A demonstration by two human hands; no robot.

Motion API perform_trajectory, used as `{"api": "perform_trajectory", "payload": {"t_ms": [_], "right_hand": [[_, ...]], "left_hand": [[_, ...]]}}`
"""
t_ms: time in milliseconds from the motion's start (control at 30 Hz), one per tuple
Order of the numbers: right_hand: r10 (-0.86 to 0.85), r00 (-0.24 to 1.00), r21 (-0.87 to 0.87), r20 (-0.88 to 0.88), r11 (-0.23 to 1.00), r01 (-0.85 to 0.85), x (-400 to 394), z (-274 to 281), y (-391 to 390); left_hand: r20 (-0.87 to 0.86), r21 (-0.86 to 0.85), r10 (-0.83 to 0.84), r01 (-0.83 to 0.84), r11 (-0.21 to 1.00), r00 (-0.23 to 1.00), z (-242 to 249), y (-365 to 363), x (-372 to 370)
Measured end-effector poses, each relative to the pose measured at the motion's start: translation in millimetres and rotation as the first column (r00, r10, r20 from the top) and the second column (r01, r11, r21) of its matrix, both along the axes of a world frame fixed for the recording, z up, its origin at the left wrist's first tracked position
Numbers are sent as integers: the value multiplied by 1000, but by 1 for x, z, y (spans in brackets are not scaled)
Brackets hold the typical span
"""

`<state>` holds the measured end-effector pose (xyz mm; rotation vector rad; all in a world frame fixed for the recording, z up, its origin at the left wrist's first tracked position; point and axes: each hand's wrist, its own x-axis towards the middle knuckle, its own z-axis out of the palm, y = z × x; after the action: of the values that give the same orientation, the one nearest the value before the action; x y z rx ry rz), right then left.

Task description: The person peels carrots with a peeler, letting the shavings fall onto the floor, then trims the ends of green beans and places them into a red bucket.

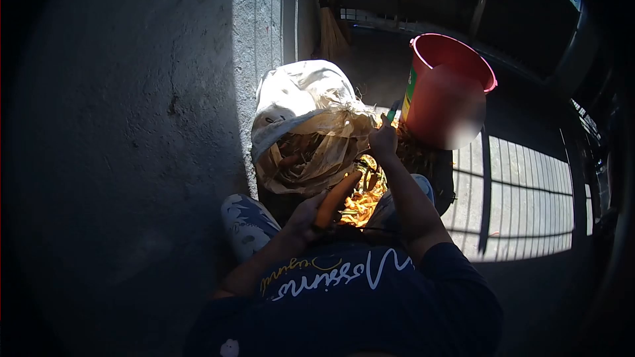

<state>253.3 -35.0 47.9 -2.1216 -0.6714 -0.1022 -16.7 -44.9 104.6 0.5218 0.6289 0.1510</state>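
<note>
My left hand is wrapped round the lower end of an orange carrot, which tilts up to the right above my lap. Higher and to the right, my right hand grips a tool with a green handle; its working end is too dark to make out. Orange peelings lie in a heap below and between my hands. Just beyond my left hand, an open whitish sack holds more carrots in its shaded mouth.
A red bucket stands beyond my right hand, to the right of the sack. A rough concrete wall rises at the left. A broom leans behind the sack. Barred sunlight falls on the floor at the right.
</note>
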Motion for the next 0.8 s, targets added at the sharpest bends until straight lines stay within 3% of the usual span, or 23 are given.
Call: {"api": "perform_trajectory", "payload": {"t_ms": [33, 133, 233, 367, 433, 500, 567, 633, 733, 800], "right_hand": [[-23, 1000, -1, 2, 1000, 23, 19, -26, 1], [-61, 995, 58, -76, 996, 66, 16, -21, -4], [153, 942, 289, -299, 955, -63, -39, 35, -13], [402, 886, 455, -233, 850, -266, -97, 58, -20], [411, 894, 440, -177, 846, -301, -116, 64, -24], [436, 895, 470, -94, 812, -346, -129, 74, -31], [453, 881, 467, -137, 813, -346, -130, 71, -31], [467, 867, 466, -173, 814, -346, -128, 70, -30], [440, 894, 438, -79, 821, -366, -132, 77, -30], [441, 890, 419, -114, 834, -359, -135, 78, -31]], "left_hand": [[39, 21, 0, -1, 1000, 999, -2, 3, -2], [139, -64, 67, -59, 996, 988, -27, 23, -4], [125, -144, 91, -72, 987, 988, -42, 30, 4], [109, -223, 188, -160, 962, 976, -26, 21, 20], [164, -30, 33, -28, 999, 986, -38, 24, 19], [188, -71, 90, -78, 994, 978, -43, 24, 22], [204, -113, 146, -125, 986, 968, -45, 21, 24], [106, -40, 175, -172, 984, 979, -34, 17, 24], [166, -50, 132, -125, 991, 977, -49, 23, 22], [182, -88, 135, -120, 989, 974, -51, 20, 22]]}}
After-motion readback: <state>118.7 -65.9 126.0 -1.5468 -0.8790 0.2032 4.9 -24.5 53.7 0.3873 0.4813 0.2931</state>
